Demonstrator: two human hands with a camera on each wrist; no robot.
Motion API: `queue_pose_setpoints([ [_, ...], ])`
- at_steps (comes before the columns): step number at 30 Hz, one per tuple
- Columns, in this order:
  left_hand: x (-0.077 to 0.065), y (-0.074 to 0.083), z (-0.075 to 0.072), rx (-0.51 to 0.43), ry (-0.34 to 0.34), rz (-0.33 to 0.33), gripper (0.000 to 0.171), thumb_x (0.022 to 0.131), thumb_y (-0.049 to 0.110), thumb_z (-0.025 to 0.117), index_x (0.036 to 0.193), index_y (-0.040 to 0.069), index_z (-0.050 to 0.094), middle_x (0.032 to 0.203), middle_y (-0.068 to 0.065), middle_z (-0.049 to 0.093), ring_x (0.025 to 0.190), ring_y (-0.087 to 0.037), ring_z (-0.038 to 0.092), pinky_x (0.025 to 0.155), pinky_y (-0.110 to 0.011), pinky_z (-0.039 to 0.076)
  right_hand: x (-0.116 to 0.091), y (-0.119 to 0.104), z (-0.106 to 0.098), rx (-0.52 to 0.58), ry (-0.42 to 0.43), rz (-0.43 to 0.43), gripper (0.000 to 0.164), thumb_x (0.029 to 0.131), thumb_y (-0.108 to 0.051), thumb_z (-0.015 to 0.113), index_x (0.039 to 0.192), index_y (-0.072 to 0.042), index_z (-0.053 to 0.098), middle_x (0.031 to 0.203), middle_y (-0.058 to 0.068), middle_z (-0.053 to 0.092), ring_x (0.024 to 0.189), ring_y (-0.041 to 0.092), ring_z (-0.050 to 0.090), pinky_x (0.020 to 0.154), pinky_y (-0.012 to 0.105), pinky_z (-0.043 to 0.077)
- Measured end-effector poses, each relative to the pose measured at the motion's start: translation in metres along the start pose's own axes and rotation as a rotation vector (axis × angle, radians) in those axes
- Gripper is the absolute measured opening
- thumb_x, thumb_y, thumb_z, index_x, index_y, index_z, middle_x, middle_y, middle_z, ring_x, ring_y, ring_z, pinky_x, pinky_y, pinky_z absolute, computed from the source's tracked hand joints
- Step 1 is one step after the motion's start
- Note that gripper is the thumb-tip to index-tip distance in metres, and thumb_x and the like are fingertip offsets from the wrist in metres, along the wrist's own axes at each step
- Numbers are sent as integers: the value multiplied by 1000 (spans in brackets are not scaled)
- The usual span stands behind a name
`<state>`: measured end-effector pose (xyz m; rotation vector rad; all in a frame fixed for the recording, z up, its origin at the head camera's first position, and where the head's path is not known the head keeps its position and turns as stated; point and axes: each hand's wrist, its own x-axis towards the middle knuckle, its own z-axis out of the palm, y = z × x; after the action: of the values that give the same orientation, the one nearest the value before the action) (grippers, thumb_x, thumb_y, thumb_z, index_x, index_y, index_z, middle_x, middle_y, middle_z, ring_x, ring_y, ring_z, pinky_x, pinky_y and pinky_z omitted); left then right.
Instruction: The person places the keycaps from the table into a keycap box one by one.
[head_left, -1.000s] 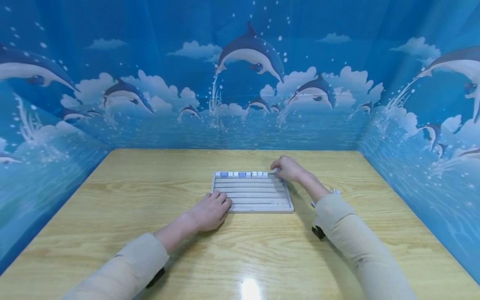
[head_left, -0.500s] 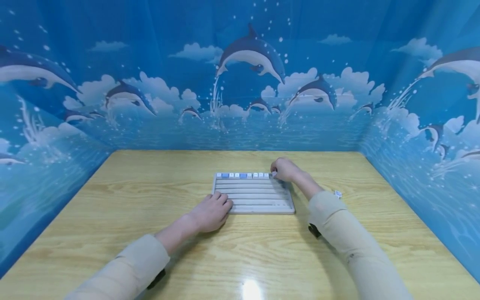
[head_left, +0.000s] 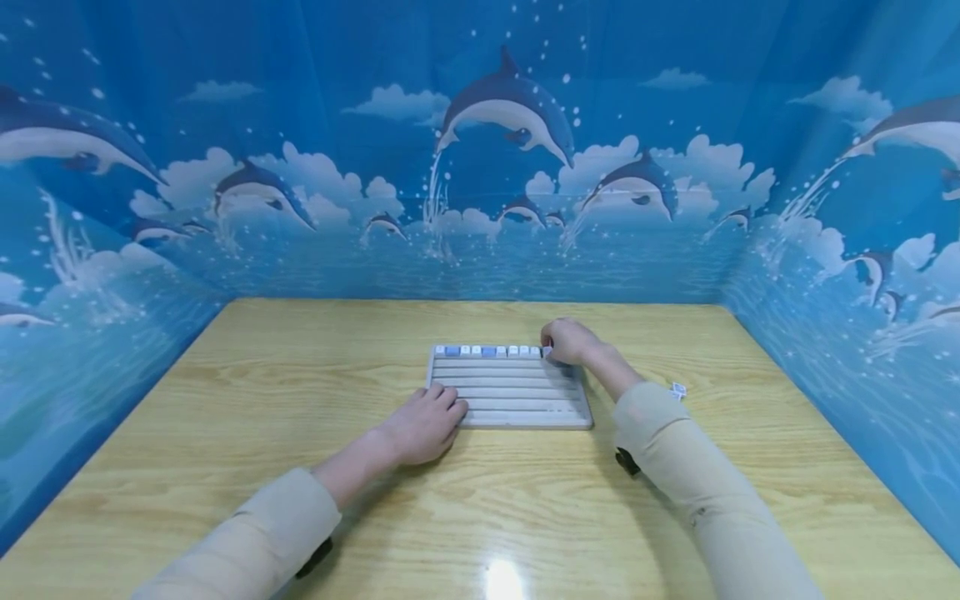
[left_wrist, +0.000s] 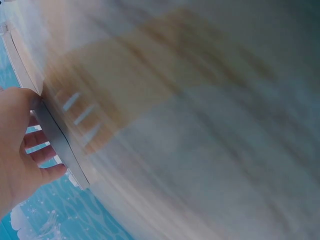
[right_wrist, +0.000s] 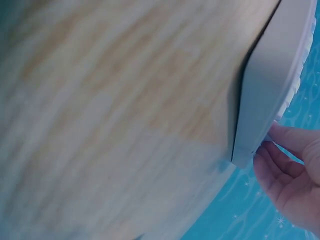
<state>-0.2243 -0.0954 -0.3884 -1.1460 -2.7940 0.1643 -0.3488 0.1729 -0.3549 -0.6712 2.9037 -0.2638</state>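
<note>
A shallow pale grey ridged tray [head_left: 517, 393] lies flat near the table's middle. Along its back ridge runs a row of small keycap-like tiles [head_left: 489, 352], white with a few blue. My left hand [head_left: 423, 425] grips the tray's front left corner. In the left wrist view, the left thumb [left_wrist: 27, 96] is at the tray's front wall, with fingers over the edge. At the row's right end my right hand [head_left: 572, 342] pinches a tile [head_left: 547, 352], mostly hidden by the fingers. The right wrist view shows those fingertips [right_wrist: 272, 129] beside the tray's corner.
Small white tiles [head_left: 678, 390] lie on the wooden table [head_left: 315, 358], right of the tray and partly behind the right sleeve. A blue dolphin-print curtain [head_left: 480, 250] stands along the table's back and sides.
My right hand has lowered its tile from above the tray into the right end of the back row. The left hand stays on the tray's corner.
</note>
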Motion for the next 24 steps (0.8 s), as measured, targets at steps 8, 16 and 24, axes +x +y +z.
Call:
queue_pose_setpoints([
  [8, 1, 0, 1, -4, 11, 1, 27, 94, 22, 47, 116, 8, 54, 107, -8, 50, 100, -25, 46, 86, -41, 43, -5, -1, 0, -19, 16, -18, 9, 84, -2, 61, 90, -2, 68, 82, 7, 63, 73, 20, 56, 67, 35, 47],
  [16, 1, 1, 1, -2, 8, -1, 28, 95, 22, 46, 117, 7, 54, 108, -9, 51, 102, -25, 46, 87, -41, 43, -3, 0, -1, -55, -3, -5, 6, 84, -1, 60, 86, -3, 65, 78, 6, 60, 71, 20, 53, 64, 33, 46],
  [24, 1, 1, 0, -3, 23, -1, 27, 94, 21, 47, 116, 7, 54, 108, -9, 51, 102, -26, 47, 87, -42, 43, -2, -2, -3, -76, -31, 11, 13, 84, -6, 64, 97, -3, 65, 89, 8, 63, 81, 22, 58, 72, 35, 49],
])
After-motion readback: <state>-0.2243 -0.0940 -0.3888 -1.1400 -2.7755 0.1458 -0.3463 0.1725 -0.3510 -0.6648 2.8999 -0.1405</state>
